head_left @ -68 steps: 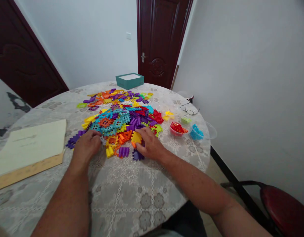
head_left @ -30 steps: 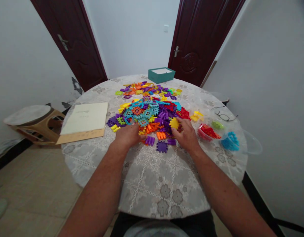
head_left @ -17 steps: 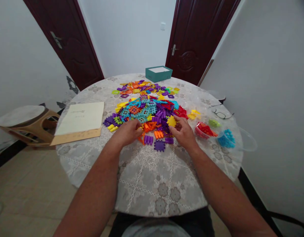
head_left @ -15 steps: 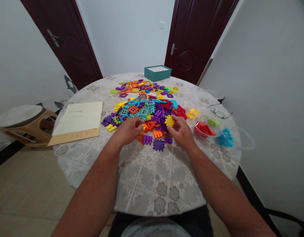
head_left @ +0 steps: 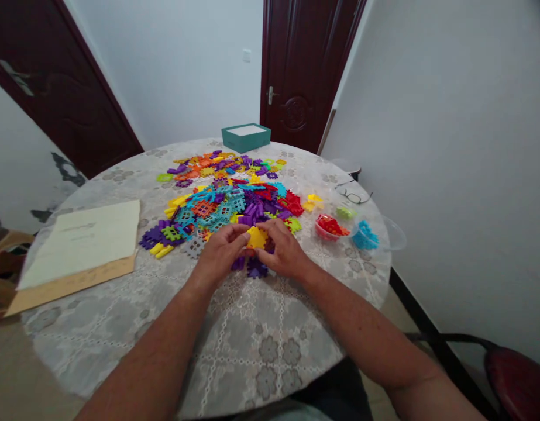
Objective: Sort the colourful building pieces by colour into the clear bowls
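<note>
A round table with a lace-patterned cloth carries a big heap of coloured plastic building pieces. Both my hands meet at the heap's near edge. My left hand and my right hand both pinch a yellow toothed piece held between them, just above the cloth. A purple piece lies right under my hands. A grey window piece sits just left of my left hand.
A cream booklet on a brown envelope lies at the left. Small clear bowls of red and blue pieces stand at the right, with glasses behind. A teal box sits at the far edge. A red chair stands right.
My hands have come together: the right hand brought the yellow piece to the left hand, which now grips it too. The view has swung to the right.
</note>
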{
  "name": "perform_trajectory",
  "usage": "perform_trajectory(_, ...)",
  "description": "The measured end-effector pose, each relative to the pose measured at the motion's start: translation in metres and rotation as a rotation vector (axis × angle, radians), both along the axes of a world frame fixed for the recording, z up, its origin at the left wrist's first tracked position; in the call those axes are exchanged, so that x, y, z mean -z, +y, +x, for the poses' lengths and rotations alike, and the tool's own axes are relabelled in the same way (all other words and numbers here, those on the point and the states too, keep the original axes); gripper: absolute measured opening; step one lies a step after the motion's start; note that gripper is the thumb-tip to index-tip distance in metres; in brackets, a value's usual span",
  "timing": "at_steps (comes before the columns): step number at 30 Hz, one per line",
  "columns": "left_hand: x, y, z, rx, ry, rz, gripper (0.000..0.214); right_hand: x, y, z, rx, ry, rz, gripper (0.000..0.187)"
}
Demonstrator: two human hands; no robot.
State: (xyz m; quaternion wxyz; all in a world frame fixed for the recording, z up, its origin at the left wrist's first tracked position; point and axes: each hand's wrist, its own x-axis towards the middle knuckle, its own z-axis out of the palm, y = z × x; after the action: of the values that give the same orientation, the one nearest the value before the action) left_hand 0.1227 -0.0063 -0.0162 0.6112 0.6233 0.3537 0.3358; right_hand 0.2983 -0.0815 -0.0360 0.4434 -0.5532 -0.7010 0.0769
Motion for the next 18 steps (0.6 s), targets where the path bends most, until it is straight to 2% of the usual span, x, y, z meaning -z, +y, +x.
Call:
perform_trajectory(4,0.0054,0.0039,-0.0012,0.02,0.146,0.192,0.039,0.0013,0.0016,-0.0001,-0.019,0.018,0.016,0.056)
perform_trajectory(9,0.0087,0.0033,0.0008,0.125,0.021,0.121,0.048,-0.005,0.0019,0.0016,-0.001,0.119,0.004,0.039)
perform_trajectory(14,0.0068,-0.0003,0.0029,0.15,0.002,0.112,0.062,-0.0042,0.006,0.0073,-0.011,0.329,-0.199,0.025)
perform_trajectory(18,0.0064,-0.0039,0.0051,0.15,-0.008,0.033,0.062,0.0005,0.0096,0.0084,-0.078,0.639,-0.426,0.03)
